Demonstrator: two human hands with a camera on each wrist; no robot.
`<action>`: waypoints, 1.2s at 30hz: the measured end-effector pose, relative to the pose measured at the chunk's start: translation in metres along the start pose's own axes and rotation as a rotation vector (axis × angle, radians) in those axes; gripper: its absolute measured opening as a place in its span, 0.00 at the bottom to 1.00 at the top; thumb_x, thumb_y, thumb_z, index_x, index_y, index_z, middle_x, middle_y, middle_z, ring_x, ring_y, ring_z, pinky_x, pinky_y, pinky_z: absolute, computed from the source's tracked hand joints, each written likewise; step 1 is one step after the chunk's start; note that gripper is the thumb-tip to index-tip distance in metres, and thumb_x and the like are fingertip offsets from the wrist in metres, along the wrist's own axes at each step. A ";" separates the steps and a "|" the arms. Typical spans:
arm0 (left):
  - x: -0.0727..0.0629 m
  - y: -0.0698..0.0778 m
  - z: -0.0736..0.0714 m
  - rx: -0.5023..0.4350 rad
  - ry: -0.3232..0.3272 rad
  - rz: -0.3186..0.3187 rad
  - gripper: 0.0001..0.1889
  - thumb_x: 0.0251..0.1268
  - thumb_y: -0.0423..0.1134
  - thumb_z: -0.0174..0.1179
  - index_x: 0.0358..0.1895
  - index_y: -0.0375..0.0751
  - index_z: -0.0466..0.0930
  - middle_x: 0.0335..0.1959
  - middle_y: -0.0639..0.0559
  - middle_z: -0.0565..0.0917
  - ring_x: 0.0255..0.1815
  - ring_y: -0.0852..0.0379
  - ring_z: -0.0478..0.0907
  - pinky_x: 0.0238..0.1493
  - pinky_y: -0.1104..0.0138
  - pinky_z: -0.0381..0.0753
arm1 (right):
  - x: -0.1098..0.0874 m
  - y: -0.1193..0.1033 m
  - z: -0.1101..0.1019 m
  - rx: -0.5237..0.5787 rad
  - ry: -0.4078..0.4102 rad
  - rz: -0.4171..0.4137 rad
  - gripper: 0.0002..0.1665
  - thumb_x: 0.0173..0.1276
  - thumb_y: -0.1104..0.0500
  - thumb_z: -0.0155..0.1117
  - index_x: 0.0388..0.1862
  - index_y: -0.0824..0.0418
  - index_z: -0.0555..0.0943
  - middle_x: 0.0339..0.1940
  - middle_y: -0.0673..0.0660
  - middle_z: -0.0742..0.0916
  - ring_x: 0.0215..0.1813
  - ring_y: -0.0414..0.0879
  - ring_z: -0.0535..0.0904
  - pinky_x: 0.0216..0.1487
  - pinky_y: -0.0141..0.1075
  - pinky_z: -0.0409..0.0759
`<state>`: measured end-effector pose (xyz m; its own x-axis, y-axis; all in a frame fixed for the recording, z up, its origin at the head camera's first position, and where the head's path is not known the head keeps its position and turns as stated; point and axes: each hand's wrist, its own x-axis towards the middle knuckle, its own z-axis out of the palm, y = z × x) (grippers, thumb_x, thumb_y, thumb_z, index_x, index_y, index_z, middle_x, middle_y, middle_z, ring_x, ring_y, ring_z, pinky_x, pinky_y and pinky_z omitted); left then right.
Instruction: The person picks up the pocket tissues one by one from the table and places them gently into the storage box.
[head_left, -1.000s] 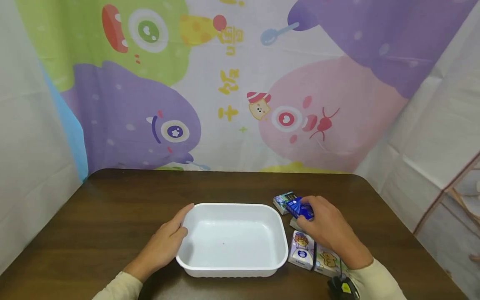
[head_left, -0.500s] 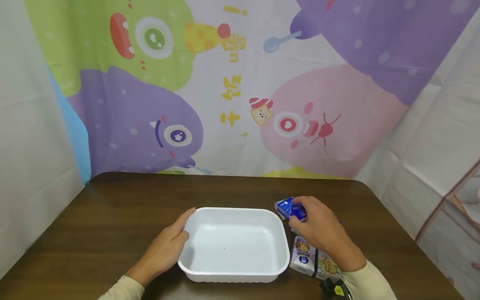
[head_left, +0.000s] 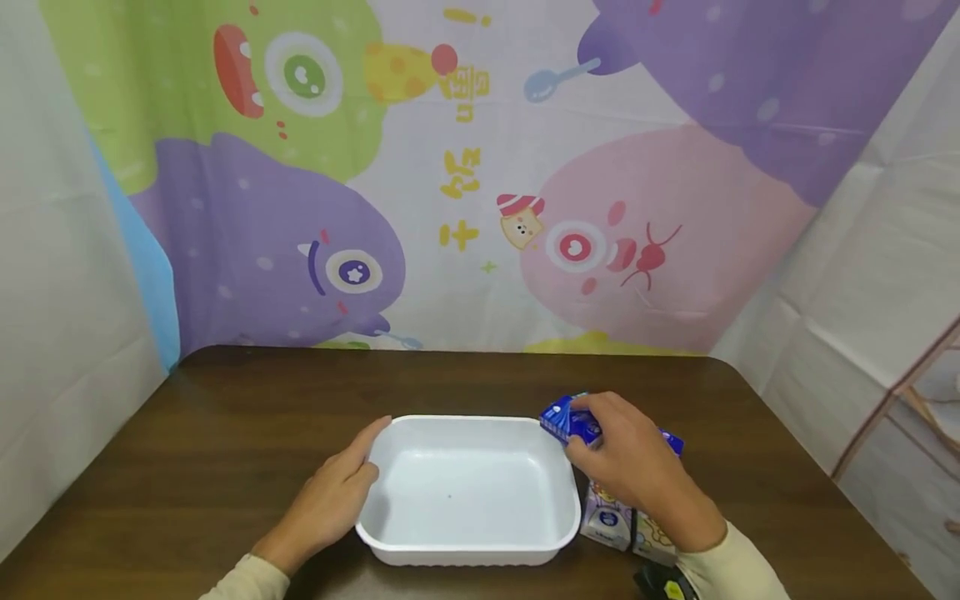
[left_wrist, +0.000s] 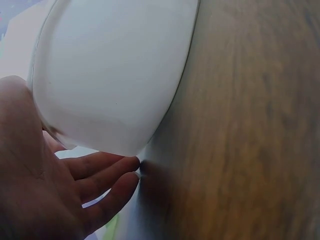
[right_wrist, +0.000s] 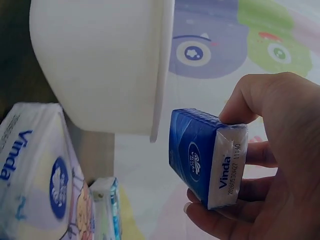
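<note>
A white plastic basin [head_left: 465, 550] sits on the table in the head view. My left hand [head_left: 330, 487] holds its left side, thumb at the rim and fingers outside the wall, as the left wrist view shows. My right hand [head_left: 637, 458] pinches a blue Vinda tissue pack [right_wrist: 192, 155] between thumb and fingers, raised close to the basin's back right corner. Below that hand lie a purple-and-white tissue pack [head_left: 606, 518] with a cartoon figure and a pale cartoon tissue pack [head_left: 654, 540], partly hidden by the wrist. Another blue pack [head_left: 673, 442] shows past the knuckles.
The dark wooden table [head_left: 300, 392] has rounded back corners. A cartoon-printed cloth [head_left: 457, 317] hangs behind it, with pale cloth walls at both sides. In the right wrist view, a smaller pack [right_wrist: 106, 205] stands beyond the large Vinda pack.
My right hand has lifted the blue tissue pack and moved it left, toward the basin's back right corner. My left hand has stayed on the basin's left side.
</note>
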<state>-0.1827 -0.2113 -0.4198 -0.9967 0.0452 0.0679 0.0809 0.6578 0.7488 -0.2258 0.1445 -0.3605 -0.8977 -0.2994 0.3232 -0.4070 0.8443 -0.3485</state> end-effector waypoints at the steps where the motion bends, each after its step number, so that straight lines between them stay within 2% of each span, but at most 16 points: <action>1: 0.000 0.000 0.000 0.001 -0.001 0.000 0.30 0.75 0.37 0.43 0.78 0.59 0.59 0.73 0.48 0.69 0.68 0.45 0.69 0.60 0.44 0.70 | 0.000 -0.001 0.000 -0.004 0.006 -0.005 0.25 0.62 0.51 0.65 0.58 0.58 0.81 0.59 0.55 0.82 0.60 0.55 0.79 0.59 0.53 0.77; 6: 0.000 0.000 0.001 0.002 0.004 0.007 0.30 0.75 0.36 0.43 0.78 0.58 0.59 0.74 0.48 0.69 0.69 0.45 0.69 0.60 0.44 0.69 | -0.002 -0.007 -0.001 0.003 0.022 -0.034 0.25 0.61 0.51 0.66 0.56 0.57 0.81 0.58 0.54 0.83 0.59 0.53 0.80 0.58 0.52 0.77; 13: 0.008 0.006 0.000 -0.010 0.008 0.042 0.30 0.75 0.36 0.43 0.78 0.58 0.60 0.73 0.48 0.69 0.69 0.46 0.69 0.61 0.45 0.69 | -0.001 -0.012 -0.005 0.002 0.052 -0.071 0.24 0.60 0.53 0.68 0.55 0.57 0.82 0.56 0.52 0.83 0.59 0.51 0.79 0.59 0.51 0.77; 20: 0.000 0.003 0.001 -0.009 0.001 0.022 0.30 0.74 0.34 0.43 0.78 0.55 0.60 0.73 0.46 0.70 0.67 0.47 0.70 0.57 0.48 0.72 | -0.004 -0.023 0.006 0.020 0.040 -0.139 0.22 0.60 0.53 0.69 0.53 0.54 0.82 0.52 0.49 0.84 0.56 0.45 0.80 0.57 0.46 0.79; 26: 0.001 0.001 0.002 0.001 0.009 0.031 0.30 0.75 0.35 0.43 0.78 0.57 0.60 0.73 0.46 0.70 0.68 0.45 0.70 0.59 0.46 0.71 | -0.003 -0.033 0.014 0.018 0.075 -0.212 0.21 0.58 0.53 0.71 0.52 0.54 0.82 0.51 0.48 0.85 0.55 0.43 0.80 0.57 0.43 0.79; 36: 0.000 0.001 0.001 0.007 0.004 0.030 0.30 0.75 0.35 0.43 0.78 0.57 0.60 0.73 0.46 0.69 0.69 0.43 0.69 0.60 0.44 0.70 | 0.000 -0.052 0.026 0.022 0.034 -0.314 0.22 0.57 0.52 0.69 0.52 0.54 0.82 0.51 0.48 0.85 0.55 0.42 0.79 0.58 0.40 0.78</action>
<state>-0.1829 -0.2099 -0.4200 -0.9937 0.0622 0.0930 0.1109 0.6614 0.7418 -0.2094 0.0893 -0.3654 -0.7214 -0.5291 0.4468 -0.6676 0.7028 -0.2457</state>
